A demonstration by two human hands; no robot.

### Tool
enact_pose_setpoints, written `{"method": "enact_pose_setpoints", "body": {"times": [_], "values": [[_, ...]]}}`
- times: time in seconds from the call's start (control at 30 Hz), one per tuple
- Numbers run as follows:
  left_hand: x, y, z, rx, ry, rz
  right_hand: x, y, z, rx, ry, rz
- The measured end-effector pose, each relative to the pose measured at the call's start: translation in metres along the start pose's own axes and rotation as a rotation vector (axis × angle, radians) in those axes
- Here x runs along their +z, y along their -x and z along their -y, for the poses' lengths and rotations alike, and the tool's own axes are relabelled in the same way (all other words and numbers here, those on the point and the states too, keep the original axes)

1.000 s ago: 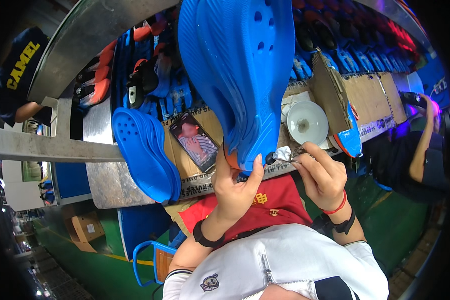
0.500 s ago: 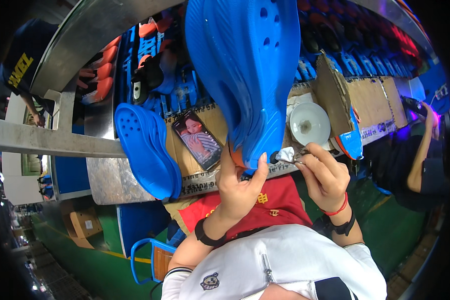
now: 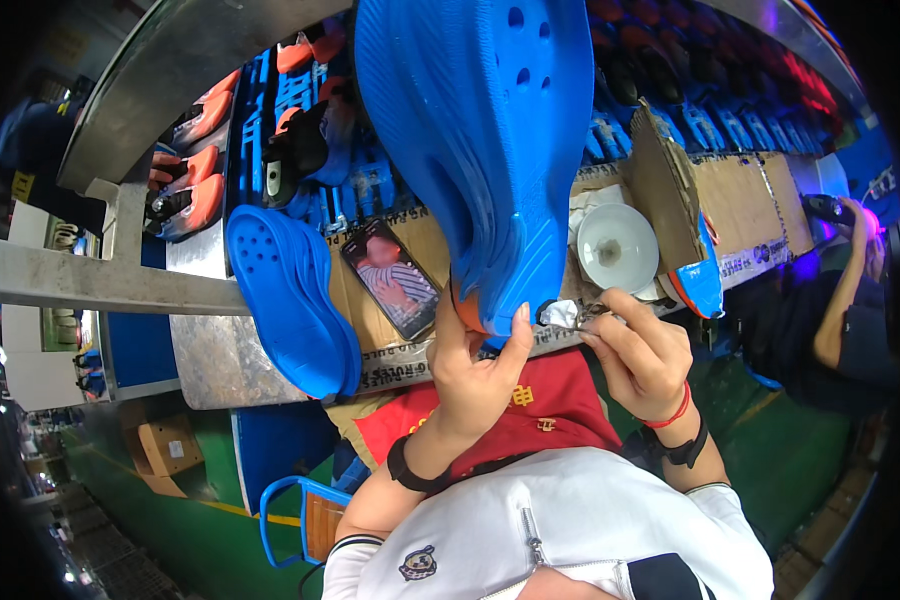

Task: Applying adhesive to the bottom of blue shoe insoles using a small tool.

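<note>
A large blue shoe sole [image 3: 485, 150] with round holes stands out toward me, its orange-marked heel end lowest. My left hand [image 3: 475, 375] is closed round that heel end, thumb along its near side. At the heel's right edge, my right hand [image 3: 642, 358] pinches a small dark metal-looking tool [image 3: 592, 316]. A crumpled white piece [image 3: 561, 314] is at the tool's tip, close against a dark spot on the heel; whether it touches cannot be made out. Left of the sole, a phone [image 3: 395, 285] lies on the cardboard-covered table.
More blue soles [image 3: 288, 300] are stacked at the left by a metal bar [image 3: 100, 275]. A white bowl [image 3: 618, 262] sits to the right beside an upright cardboard piece [image 3: 662, 190]. Rows of blue shoe moulds or lasts [image 3: 710, 130] line the back. Another person's arm [image 3: 842, 290] is at the far right.
The sole has tilted slightly left. My right hand and tool have shifted a little left and down. At the far left, the orange-and-black shoes have changed position and a person there has moved.
</note>
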State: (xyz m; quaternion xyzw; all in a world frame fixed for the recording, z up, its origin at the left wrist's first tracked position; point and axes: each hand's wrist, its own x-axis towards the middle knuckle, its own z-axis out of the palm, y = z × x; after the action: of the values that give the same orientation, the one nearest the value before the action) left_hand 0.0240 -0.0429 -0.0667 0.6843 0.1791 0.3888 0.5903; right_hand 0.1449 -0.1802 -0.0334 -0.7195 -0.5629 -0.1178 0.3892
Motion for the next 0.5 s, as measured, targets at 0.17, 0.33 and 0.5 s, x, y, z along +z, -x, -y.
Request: {"method": "enact_pose_setpoints", "body": {"times": [0.17, 0.33, 0.5], "values": [[0.0, 0.0004, -0.0005, -0.021, 0.002, -0.001, -0.0002, -0.0004, -0.0002, -0.017, -0.035, -0.002], [0.0005, 0.0004, -0.0006, -0.03, 0.029, -0.018, 0.0018, 0.0011, -0.0017, -0.074, -0.031, 0.003], [0.0003, 0.0014, -0.0019, -0.042, 0.022, -0.014, -0.0031, 0.002, -0.009, -0.231, 0.076, 0.028]]}}
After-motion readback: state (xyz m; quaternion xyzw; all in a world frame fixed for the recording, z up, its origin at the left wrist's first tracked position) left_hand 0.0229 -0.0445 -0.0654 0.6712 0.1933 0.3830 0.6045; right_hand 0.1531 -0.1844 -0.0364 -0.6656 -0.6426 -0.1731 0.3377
